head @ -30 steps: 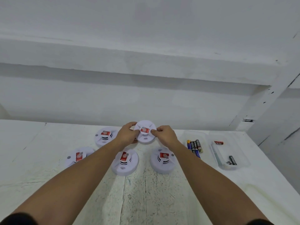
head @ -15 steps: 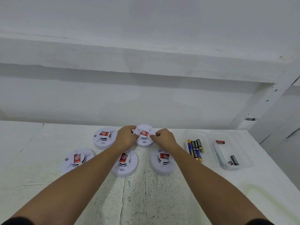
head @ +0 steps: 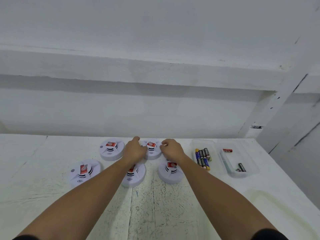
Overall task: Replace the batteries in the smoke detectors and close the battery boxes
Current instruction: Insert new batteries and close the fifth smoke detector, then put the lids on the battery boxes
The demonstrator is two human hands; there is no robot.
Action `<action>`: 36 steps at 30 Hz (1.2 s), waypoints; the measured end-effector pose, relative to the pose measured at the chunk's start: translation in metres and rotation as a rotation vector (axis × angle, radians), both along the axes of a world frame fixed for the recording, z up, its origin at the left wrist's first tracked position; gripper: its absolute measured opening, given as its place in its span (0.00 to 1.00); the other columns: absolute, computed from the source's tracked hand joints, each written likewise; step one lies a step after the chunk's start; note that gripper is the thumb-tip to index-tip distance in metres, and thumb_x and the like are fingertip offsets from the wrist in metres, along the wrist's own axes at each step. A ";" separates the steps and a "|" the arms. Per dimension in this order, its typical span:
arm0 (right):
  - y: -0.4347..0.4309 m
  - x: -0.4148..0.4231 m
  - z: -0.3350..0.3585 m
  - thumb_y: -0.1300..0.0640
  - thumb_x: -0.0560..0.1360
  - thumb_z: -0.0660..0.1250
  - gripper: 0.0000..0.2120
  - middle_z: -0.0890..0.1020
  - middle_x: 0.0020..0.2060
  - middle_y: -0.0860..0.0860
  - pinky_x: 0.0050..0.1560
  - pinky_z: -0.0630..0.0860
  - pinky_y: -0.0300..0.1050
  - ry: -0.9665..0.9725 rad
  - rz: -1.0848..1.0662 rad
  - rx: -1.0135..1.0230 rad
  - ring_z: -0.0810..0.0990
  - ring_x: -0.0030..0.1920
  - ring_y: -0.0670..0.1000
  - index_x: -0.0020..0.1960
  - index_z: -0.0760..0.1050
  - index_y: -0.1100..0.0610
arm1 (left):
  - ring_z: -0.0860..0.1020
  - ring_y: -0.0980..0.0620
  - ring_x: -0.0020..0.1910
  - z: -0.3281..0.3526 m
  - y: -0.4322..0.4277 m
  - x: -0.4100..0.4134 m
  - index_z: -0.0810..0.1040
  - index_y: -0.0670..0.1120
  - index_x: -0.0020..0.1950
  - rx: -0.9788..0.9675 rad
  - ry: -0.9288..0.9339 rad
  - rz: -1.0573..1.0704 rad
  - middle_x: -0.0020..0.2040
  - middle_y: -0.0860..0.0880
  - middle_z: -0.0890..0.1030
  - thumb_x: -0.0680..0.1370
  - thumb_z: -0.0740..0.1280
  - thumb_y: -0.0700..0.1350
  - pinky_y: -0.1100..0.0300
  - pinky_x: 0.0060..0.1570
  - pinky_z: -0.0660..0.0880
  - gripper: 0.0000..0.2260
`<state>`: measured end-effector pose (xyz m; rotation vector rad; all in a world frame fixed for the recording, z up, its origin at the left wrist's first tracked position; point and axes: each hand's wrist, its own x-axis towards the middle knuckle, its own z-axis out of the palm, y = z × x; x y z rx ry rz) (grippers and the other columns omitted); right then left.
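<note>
Several white round smoke detectors with red labels lie face up on the white table. The far middle detector sits on the table between my hands. My left hand grips its left edge and my right hand grips its right edge. Other detectors lie at the back left, the front left, under my left forearm and beside my right forearm.
A clear tray right of the detectors holds several batteries. A second clear tray further right holds a red battery and two dark ones. A white wall rises behind the table.
Both hands have lowered the far middle detector from a raised, tilted position down onto the table at the back, still holding its edges.
</note>
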<state>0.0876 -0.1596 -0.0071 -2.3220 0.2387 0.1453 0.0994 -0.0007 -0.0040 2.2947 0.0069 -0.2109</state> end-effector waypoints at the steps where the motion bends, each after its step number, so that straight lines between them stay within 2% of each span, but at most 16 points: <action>1: -0.001 -0.006 0.003 0.57 0.78 0.59 0.12 0.79 0.52 0.54 0.47 0.67 0.40 -0.003 -0.016 0.003 0.78 0.51 0.54 0.58 0.76 0.57 | 0.74 0.44 0.59 0.001 -0.002 -0.006 0.64 0.41 0.71 -0.006 -0.051 0.012 0.63 0.40 0.74 0.77 0.63 0.43 0.59 0.49 0.68 0.23; 2: -0.003 -0.013 0.005 0.57 0.78 0.59 0.16 0.78 0.58 0.54 0.50 0.68 0.39 -0.027 -0.038 0.003 0.77 0.56 0.54 0.64 0.73 0.58 | 0.73 0.44 0.61 0.002 -0.004 -0.013 0.64 0.41 0.71 -0.017 -0.106 0.027 0.63 0.40 0.73 0.77 0.64 0.42 0.59 0.50 0.67 0.23; 4: -0.005 -0.035 0.012 0.58 0.79 0.59 0.16 0.77 0.60 0.54 0.51 0.70 0.40 -0.114 -0.082 0.060 0.77 0.55 0.52 0.65 0.72 0.58 | 0.73 0.44 0.59 0.005 -0.010 -0.031 0.69 0.42 0.66 -0.051 -0.238 0.059 0.60 0.42 0.73 0.76 0.64 0.39 0.59 0.52 0.68 0.18; 6: -0.008 -0.061 0.021 0.58 0.79 0.60 0.13 0.78 0.57 0.52 0.52 0.72 0.41 -0.213 -0.123 0.113 0.76 0.51 0.48 0.62 0.74 0.57 | 0.73 0.47 0.49 0.008 -0.018 -0.053 0.73 0.43 0.52 -0.104 -0.350 0.040 0.49 0.46 0.74 0.73 0.63 0.34 0.62 0.43 0.68 0.09; 8: -0.013 -0.090 0.025 0.58 0.78 0.62 0.11 0.79 0.53 0.47 0.51 0.70 0.35 -0.301 -0.166 0.131 0.76 0.51 0.44 0.59 0.76 0.56 | 0.69 0.51 0.38 0.009 -0.029 -0.080 0.70 0.42 0.40 -0.145 -0.382 -0.038 0.38 0.47 0.72 0.70 0.60 0.30 0.62 0.34 0.64 0.07; 11: -0.028 -0.141 0.022 0.59 0.77 0.64 0.07 0.79 0.43 0.40 0.44 0.67 0.23 -0.390 -0.251 0.086 0.76 0.44 0.37 0.53 0.78 0.55 | 0.67 0.50 0.34 -0.005 -0.049 -0.119 0.67 0.43 0.35 -0.141 -0.397 -0.203 0.33 0.48 0.70 0.68 0.59 0.30 0.59 0.32 0.63 0.09; 13: -0.039 -0.174 0.019 0.60 0.76 0.65 0.05 0.80 0.40 0.42 0.42 0.68 0.22 -0.447 -0.336 0.021 0.76 0.41 0.36 0.49 0.79 0.55 | 0.69 0.50 0.37 -0.018 -0.063 -0.141 0.69 0.45 0.36 -0.097 -0.337 -0.322 0.35 0.49 0.71 0.68 0.61 0.33 0.60 0.33 0.64 0.08; 15: -0.049 -0.202 0.018 0.62 0.75 0.65 0.05 0.81 0.38 0.45 0.41 0.69 0.25 -0.502 -0.447 -0.030 0.77 0.39 0.38 0.46 0.79 0.55 | 0.72 0.50 0.44 -0.029 -0.075 -0.159 0.73 0.45 0.44 -0.029 -0.259 -0.416 0.42 0.49 0.74 0.72 0.64 0.40 0.61 0.39 0.68 0.03; 18: -0.063 -0.236 0.011 0.63 0.75 0.65 0.05 0.81 0.38 0.48 0.40 0.69 0.32 -0.482 -0.598 -0.133 0.77 0.39 0.45 0.44 0.79 0.55 | 0.71 0.48 0.55 -0.039 -0.090 -0.176 0.71 0.46 0.62 0.122 -0.159 -0.471 0.55 0.47 0.72 0.75 0.63 0.56 0.57 0.53 0.69 0.19; 20: -0.072 -0.253 0.002 0.60 0.76 0.64 0.05 0.80 0.44 0.53 0.45 0.70 0.40 -0.324 -0.653 -0.251 0.77 0.45 0.50 0.49 0.79 0.56 | 0.68 0.45 0.59 -0.039 -0.098 -0.182 0.67 0.47 0.66 0.261 -0.149 -0.501 0.59 0.45 0.69 0.74 0.61 0.63 0.54 0.57 0.65 0.27; 22: -0.080 -0.268 -0.008 0.54 0.77 0.63 0.14 0.77 0.54 0.57 0.54 0.71 0.48 -0.057 -0.693 -0.404 0.74 0.55 0.57 0.60 0.76 0.57 | 0.65 0.44 0.61 -0.039 -0.105 -0.187 0.65 0.47 0.66 0.342 -0.123 -0.535 0.61 0.44 0.66 0.72 0.60 0.67 0.52 0.59 0.63 0.32; 24: -0.081 -0.281 -0.012 0.50 0.77 0.62 0.19 0.73 0.59 0.59 0.58 0.69 0.50 0.118 -0.732 -0.464 0.70 0.60 0.60 0.64 0.72 0.59 | 0.64 0.44 0.61 -0.039 -0.110 -0.191 0.63 0.49 0.66 0.357 -0.082 -0.561 0.61 0.45 0.64 0.70 0.61 0.68 0.51 0.57 0.62 0.33; 29: -0.073 -0.291 -0.020 0.49 0.76 0.62 0.18 0.69 0.59 0.59 0.57 0.66 0.49 0.148 -0.778 -0.345 0.65 0.60 0.60 0.59 0.73 0.60 | 0.63 0.44 0.61 -0.036 -0.115 -0.192 0.61 0.51 0.67 0.263 0.011 -0.562 0.62 0.45 0.63 0.69 0.68 0.63 0.52 0.57 0.59 0.32; 33: -0.077 -0.292 -0.023 0.48 0.73 0.68 0.23 0.73 0.60 0.58 0.60 0.65 0.48 0.105 -0.831 -0.197 0.68 0.63 0.59 0.64 0.73 0.57 | 0.66 0.47 0.60 -0.030 -0.108 -0.190 0.61 0.53 0.65 0.085 0.075 -0.506 0.60 0.49 0.66 0.65 0.74 0.58 0.54 0.54 0.59 0.34; 35: -0.079 -0.293 -0.018 0.51 0.71 0.71 0.23 0.75 0.58 0.56 0.62 0.70 0.51 0.045 -0.884 0.002 0.73 0.60 0.57 0.63 0.72 0.54 | 0.67 0.49 0.55 -0.027 -0.101 -0.193 0.59 0.56 0.61 -0.081 0.107 -0.499 0.55 0.52 0.71 0.65 0.75 0.54 0.53 0.53 0.61 0.32; 36: -0.080 -0.295 -0.014 0.54 0.70 0.73 0.22 0.76 0.56 0.55 0.58 0.73 0.53 0.001 -0.908 0.157 0.76 0.56 0.56 0.62 0.71 0.53 | 0.67 0.49 0.53 -0.027 -0.096 -0.195 0.58 0.58 0.59 -0.185 0.145 -0.512 0.53 0.53 0.74 0.67 0.75 0.52 0.53 0.52 0.62 0.30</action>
